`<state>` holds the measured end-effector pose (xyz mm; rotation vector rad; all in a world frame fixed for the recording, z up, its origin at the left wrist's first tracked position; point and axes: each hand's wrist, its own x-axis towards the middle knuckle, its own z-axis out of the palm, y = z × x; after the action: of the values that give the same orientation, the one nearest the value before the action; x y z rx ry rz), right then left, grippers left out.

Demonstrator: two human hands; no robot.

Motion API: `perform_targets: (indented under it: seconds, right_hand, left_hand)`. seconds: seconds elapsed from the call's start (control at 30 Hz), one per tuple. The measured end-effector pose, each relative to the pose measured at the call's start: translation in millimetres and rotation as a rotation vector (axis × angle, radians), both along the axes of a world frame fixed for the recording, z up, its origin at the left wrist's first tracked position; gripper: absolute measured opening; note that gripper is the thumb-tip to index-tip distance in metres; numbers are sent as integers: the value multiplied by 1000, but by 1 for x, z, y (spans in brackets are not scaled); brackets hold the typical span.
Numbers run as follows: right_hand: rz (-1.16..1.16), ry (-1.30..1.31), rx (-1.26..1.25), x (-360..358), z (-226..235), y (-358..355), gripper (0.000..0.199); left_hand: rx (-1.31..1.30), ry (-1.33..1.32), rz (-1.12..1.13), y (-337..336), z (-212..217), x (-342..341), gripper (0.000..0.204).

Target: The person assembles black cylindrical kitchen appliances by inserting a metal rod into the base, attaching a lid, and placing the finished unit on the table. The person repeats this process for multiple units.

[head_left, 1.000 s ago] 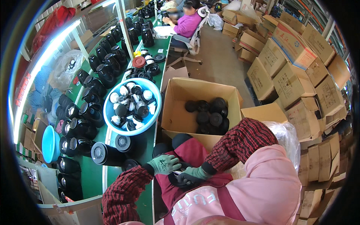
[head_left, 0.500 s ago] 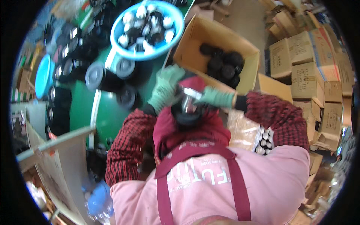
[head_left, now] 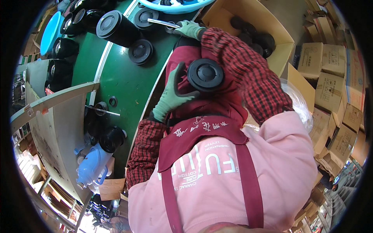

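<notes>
On my lap sits a round black container [head_left: 206,74], its ridged circular face turned up. My left hand [head_left: 171,95], in a green glove, is spread beside its left edge, thumb and fingers apart; one fingertip lies close to the rim, and whether it touches cannot be made out. Away at the table's edge my gloved right hand [head_left: 189,30] is closed on the near end of a thin silver rod [head_left: 161,22], which points left over the table. Left of the rod lie a black lid [head_left: 145,18], another black lid [head_left: 140,51] and a tall black canister [head_left: 118,29].
The green table [head_left: 126,83] runs along my left. Beyond my right arm, an open carton [head_left: 285,42] holds several black round parts. Blue basins [head_left: 176,7] stand on the table. A blue jug [head_left: 93,165] sits lower left; stacked cartons [head_left: 334,70] stand at the right.
My right hand has left the black container on my lap and reached forward to the table edge. My left hand has come down and opened beside the container. The view has shifted too.
</notes>
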<state>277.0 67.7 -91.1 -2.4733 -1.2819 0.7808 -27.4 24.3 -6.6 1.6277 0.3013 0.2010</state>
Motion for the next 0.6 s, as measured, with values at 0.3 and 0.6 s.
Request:
perform_targets:
  seconds: [0.3, 0.6]
  right_hand:
    - [-118, 61, 105, -4, -43, 0, 58]
    - [-283, 128, -32, 22, -67, 5, 72]
  left_hand:
    - [229, -161, -19, -18, -12, 11, 103]
    - [221, -231, 574, -14, -6, -43, 110]
